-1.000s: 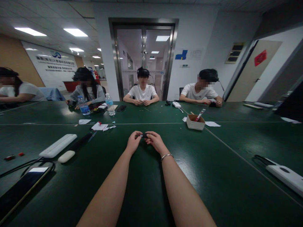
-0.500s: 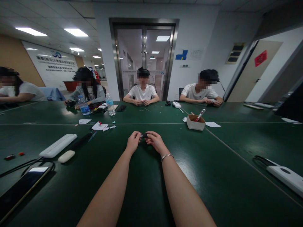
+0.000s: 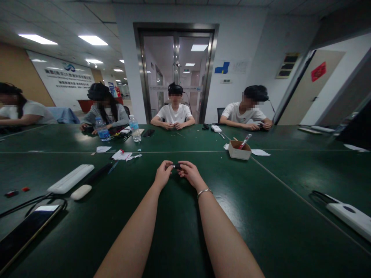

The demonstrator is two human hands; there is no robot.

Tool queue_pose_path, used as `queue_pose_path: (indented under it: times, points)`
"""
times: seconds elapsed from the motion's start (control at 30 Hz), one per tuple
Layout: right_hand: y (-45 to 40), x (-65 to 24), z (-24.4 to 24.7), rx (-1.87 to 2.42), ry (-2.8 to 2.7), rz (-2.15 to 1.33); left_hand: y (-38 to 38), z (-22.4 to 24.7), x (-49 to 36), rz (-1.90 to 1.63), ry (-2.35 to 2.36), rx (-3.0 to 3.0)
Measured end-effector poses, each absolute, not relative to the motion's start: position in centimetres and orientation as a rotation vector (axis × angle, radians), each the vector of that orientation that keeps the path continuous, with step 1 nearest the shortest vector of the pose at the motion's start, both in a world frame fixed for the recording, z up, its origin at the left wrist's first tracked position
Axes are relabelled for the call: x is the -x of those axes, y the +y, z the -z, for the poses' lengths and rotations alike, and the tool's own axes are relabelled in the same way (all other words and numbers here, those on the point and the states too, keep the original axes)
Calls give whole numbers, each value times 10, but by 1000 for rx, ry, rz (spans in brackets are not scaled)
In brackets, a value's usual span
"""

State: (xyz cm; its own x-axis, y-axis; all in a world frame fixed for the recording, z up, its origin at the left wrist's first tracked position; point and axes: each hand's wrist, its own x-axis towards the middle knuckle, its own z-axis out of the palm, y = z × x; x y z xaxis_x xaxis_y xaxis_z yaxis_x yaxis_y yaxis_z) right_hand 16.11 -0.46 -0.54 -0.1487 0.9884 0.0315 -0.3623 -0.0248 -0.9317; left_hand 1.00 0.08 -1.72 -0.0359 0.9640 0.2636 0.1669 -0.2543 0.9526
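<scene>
Between my two hands is a small dark object (image 3: 176, 166) with a shiny metallic end on its left; its kind is too small to make out. My left hand (image 3: 164, 173) pinches at the metallic end with thumb and fingers. On the dark end, the fingers of my right hand (image 3: 188, 172) are closed. The hands are close together just above the green table (image 3: 179, 220), and the fingers hide part of the object. A silver bracelet (image 3: 205, 192) is on my right wrist.
To the left lie a phone (image 3: 27, 235), a white power bank (image 3: 71, 178) and a white oval case (image 3: 81, 192). Torn paper (image 3: 121, 155) and a small open box (image 3: 240, 150) are farther off. Another white device (image 3: 350, 214) lies right. Several people sit across.
My hands stay in nearly the same place, with the small dark object still between them. Only slight finger movement shows.
</scene>
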Motion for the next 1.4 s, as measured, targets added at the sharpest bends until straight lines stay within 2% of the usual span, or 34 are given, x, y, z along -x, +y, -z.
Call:
queue_pose_path:
  times: [1.4]
  points:
    - [-6, -161, 3, 860, -1045, -1470, 1, 18, -9, -1360, 1242, -1545]
